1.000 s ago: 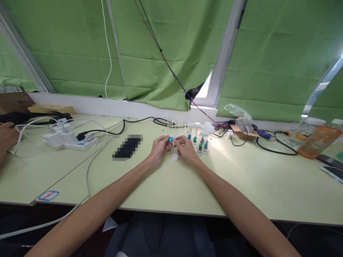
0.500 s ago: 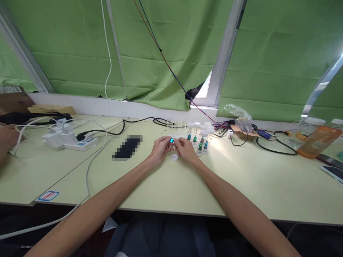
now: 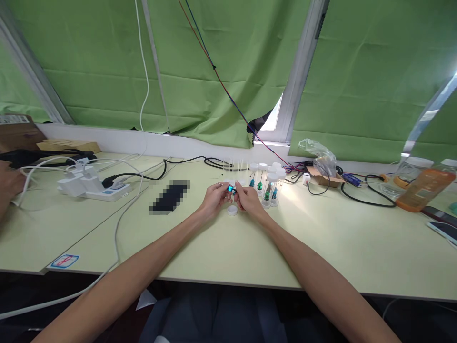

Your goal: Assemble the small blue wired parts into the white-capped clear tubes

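A small glossy blue piece with a dark end (image 3: 230, 188) is between my hands, too small to identify further. The fingertips of my left hand (image 3: 214, 197) pinch its left side. My right hand (image 3: 249, 197) is closed at its right end, thumb and forefinger against the dark part. Just below the fingers a round white cap (image 3: 232, 210) lies on the table. Right beside my right hand stand several clear tubes with white caps (image 3: 271, 176), holding green and blue needle-like parts (image 3: 267, 195). Empty-looking clear tubes (image 3: 235, 165) stand behind my hands.
A white power strip (image 3: 110, 192) with plugs and cables lies left, near another person's hand (image 3: 12, 183). A blurred-out dark object (image 3: 170, 196) lies left of my hands. An open cardboard box (image 3: 324, 178), an orange bottle (image 3: 424, 189) and a phone (image 3: 442, 231) are right.
The blue piece has shifted slightly right and turned, now showing its dark end. My right fingers have moved a little and bent differently around it. The cap and tubes stay put.
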A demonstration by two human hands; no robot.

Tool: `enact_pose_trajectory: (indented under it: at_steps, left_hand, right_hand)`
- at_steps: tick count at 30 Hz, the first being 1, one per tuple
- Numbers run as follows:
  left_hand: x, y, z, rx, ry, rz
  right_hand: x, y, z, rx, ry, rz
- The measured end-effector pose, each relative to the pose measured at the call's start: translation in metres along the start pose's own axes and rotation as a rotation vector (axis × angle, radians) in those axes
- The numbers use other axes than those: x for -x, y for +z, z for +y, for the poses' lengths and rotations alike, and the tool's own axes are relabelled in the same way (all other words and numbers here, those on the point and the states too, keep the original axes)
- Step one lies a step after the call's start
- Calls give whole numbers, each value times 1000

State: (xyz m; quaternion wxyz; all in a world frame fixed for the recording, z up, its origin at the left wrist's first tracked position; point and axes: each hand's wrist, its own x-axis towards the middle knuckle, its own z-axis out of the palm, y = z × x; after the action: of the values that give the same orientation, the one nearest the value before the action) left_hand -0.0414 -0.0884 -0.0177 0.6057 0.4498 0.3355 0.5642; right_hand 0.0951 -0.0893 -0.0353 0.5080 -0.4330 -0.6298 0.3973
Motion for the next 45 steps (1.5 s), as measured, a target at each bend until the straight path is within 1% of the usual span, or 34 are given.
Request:
enact_pose_trajectory:
  at_steps: [5, 8, 12, 15, 20, 25, 30, 34, 37, 41, 45]
  left_hand:
    - [0, 2, 0, 8, -10, 13]
    - [-1, 0, -1, 31, -10, 26]
    - [-6, -3, -4, 79, 0, 84]
    - [-9, -5, -5, 97, 0, 123]
    - [-8, -5, -5, 88, -4, 94]
    - [-5, -4, -5, 63, -4, 64]
    - [-1, -1, -3, 46, 5, 31]
    - [1, 1, -1, 31, 4, 4]
    - [2, 2, -1, 28, -9, 5]
    - [0, 2, -2, 37, -4, 14]
    - [-2, 1, -3, 54, 4, 80]
  right_hand:
    - [0, 0, -1, -4, 6, 5]
    - [0, 0, 0, 12, -24, 23]
    - [0, 0, 0, 32, -84, 81]
    - [-1, 0, 0, 15, -85, 88]
    - [-2, 1, 2, -40, -102, 49]
    - [-3, 1, 2, 17, -110, 47]
    - [-2, 0, 1, 71, -78, 53]
    - [-2, 0, 1, 56, -27, 56]
    - [-2, 1, 2, 53, -15, 64]
    - [-2, 1, 4, 60, -45, 74]
    - [-1, 1, 3, 116, -101, 92]
